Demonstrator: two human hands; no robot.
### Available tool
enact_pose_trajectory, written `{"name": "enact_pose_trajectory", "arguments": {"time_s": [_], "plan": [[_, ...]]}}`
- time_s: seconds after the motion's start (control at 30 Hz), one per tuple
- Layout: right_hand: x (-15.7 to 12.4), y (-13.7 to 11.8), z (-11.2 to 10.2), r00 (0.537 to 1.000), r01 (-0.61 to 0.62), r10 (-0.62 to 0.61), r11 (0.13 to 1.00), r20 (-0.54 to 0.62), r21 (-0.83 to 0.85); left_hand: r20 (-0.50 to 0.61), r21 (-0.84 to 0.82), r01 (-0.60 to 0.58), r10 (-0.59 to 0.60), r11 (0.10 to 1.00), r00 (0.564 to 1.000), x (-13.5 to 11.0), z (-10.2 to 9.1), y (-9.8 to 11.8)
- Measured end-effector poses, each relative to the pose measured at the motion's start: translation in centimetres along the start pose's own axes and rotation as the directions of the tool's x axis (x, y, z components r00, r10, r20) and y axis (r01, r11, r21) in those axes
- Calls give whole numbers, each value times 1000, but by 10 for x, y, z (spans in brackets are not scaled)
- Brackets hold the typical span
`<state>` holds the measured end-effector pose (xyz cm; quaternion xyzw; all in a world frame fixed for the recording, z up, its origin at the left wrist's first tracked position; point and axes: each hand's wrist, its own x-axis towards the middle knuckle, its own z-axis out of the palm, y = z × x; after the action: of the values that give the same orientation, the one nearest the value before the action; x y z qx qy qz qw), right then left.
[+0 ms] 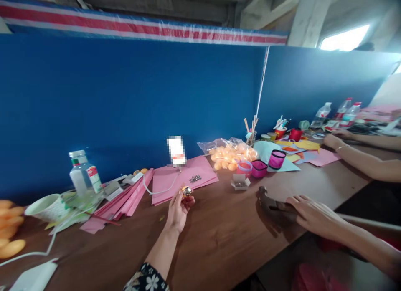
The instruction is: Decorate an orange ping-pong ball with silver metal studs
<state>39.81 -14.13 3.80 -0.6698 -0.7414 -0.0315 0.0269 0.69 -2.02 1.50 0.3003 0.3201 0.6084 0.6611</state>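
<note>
My left hand (179,209) is raised over the brown table, its fingers closed around a small orange ball with a shiny round metal piece (187,191) on top. Whether the metal piece is fixed to the ball cannot be made out. My right hand (308,209) is wrapped around the handle of a hammer (271,204), whose dark head lies on or just over the tabletop. Beyond my left hand, several small metal pieces (195,178) lie on pink paper sheets (166,184). Between the hands stands a small open white box (240,183) with small bits in it.
Behind are a bag of orange balls (227,154), pink mesh cups (259,168) and a phone (177,151). On the left stand a glass bottle (84,174), a paper cup (46,207) and more orange balls (11,228). Another person's arms (360,157) rest at the right.
</note>
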Motion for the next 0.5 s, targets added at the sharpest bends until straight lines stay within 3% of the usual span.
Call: {"name": "enact_pose_trajectory", "arguments": {"time_s": [0.13, 0.2, 0.23, 0.3, 0.37, 0.43, 0.5], "plan": [[-21, -31, -7, 997, -78, 66, 952, 49, 296, -59, -4, 16, -16, 1000, 998, 1, 0, 1], [-23, -62, -9, 993, -113, 110, 844, 37, 525, -79, -11, 21, -21, 1000, 997, 2, -1, 0], [-19, -82, -11, 990, -126, 134, 752, 37, 647, -84, -16, 24, -26, 1000, 996, 2, -2, -1], [-4, -127, -17, 981, -192, 100, 488, 164, 851, -79, -36, 30, -33, 999, 996, 4, -5, -4], [21, -172, -25, 975, -194, -76, 158, 208, 968, -77, -66, 30, -35, 997, 996, 5, -7, -4], [50, -209, -31, 957, -155, -265, -135, 115, 979, -89, -115, 15, -26, 993, 996, 6, -9, -3], [77, -232, -32, 936, -108, -351, -266, 8, 958, -114, -179, -21, 0, 984, 993, 9, -11, -1]]}}
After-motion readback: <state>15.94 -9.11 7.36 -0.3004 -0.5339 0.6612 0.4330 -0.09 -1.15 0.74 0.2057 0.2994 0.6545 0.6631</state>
